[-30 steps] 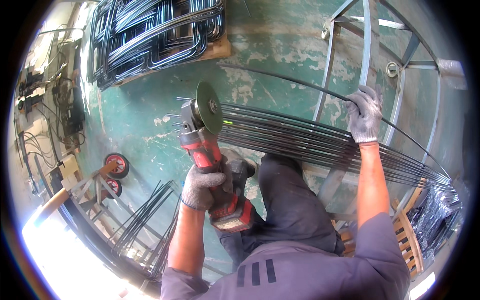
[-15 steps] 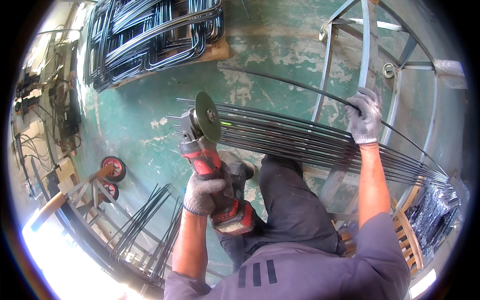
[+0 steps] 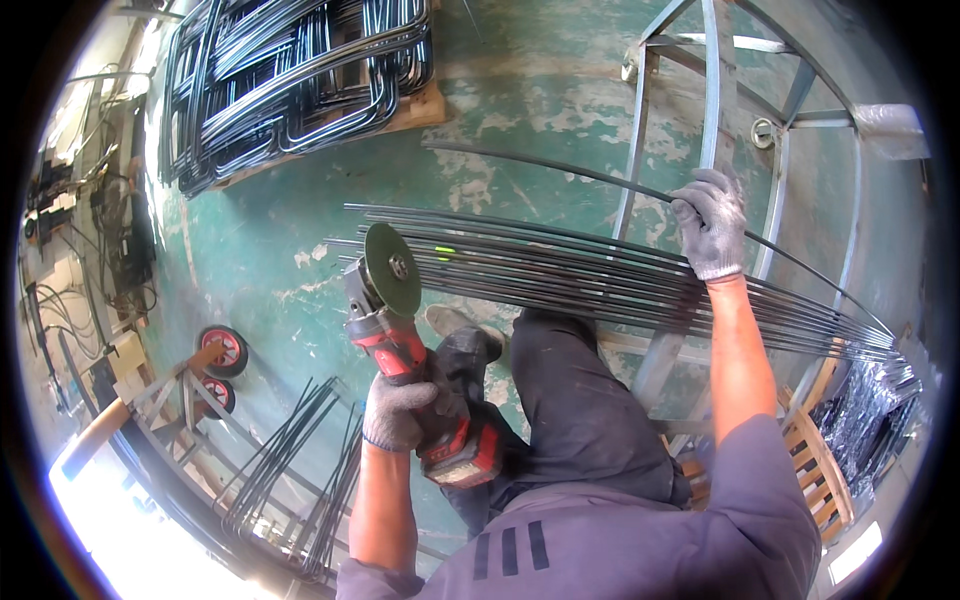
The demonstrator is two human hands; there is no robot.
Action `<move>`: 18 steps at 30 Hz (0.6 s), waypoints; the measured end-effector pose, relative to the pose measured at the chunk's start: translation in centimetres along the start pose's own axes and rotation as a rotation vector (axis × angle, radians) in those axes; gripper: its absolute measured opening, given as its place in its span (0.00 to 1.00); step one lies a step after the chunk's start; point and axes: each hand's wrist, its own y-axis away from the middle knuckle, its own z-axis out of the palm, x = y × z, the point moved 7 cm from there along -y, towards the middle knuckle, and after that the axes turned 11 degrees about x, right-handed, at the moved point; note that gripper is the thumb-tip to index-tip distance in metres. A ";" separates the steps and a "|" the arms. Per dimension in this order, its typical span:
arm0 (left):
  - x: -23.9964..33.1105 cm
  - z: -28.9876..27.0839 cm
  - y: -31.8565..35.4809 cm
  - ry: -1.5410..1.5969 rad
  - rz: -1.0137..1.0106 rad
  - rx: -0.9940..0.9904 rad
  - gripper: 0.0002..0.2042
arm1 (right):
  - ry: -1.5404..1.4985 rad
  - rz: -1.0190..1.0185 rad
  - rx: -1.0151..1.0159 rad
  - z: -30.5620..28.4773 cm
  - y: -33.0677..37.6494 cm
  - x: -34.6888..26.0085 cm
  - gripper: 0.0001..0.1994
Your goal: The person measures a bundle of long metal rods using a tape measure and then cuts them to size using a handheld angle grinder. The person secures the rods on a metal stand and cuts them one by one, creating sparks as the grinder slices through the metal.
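Observation:
My left hand (image 3: 396,410), in a grey knit glove, is wrapped round the red and black body of a cordless angle grinder (image 3: 385,340). A flat green disc (image 3: 388,270) on its head stands over the left ends of a bundle of dark metal rods (image 3: 560,270). In a matching glove, my right hand (image 3: 712,222) grips one rod (image 3: 570,170), raised apart from the bundle. That rod runs long to the left and curves down to the others at the right. A small yellow-green mark (image 3: 445,254) shows among the rods near the disc.
A metal frame (image 3: 712,90) with castors stands at the far right. Bent tubes are stacked on a wooden pallet (image 3: 430,108) at the back left. At the left is a cart with red wheels (image 3: 225,350); bent dark rods (image 3: 285,450) hang nearby. A wooden crate (image 3: 815,460) is at lower right.
The whole view has shifted slightly. The grinder has come a little down and left, still in my left hand. My right hand keeps hold of the lifted rod.

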 end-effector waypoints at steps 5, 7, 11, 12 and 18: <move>-0.3 -2.3 1.1 -0.065 0.021 0.057 0.26 | -0.003 0.081 -0.017 0.2 0.7 0.7 0.09; -0.6 -3.3 1.7 -0.082 0.024 0.073 0.26 | -0.002 0.112 -0.027 0.2 1.0 0.8 0.10; -1.7 -6.0 2.7 -0.082 0.027 0.167 0.27 | -0.001 0.109 -0.016 0.3 0.9 0.6 0.11; -2.0 -7.0 2.8 -0.079 0.026 0.204 0.27 | -0.003 0.101 -0.014 0.3 0.9 0.6 0.11; -2.0 -9.2 3.3 -0.007 0.058 0.324 0.28 | -0.012 0.150 -0.003 -0.2 0.8 0.0 0.13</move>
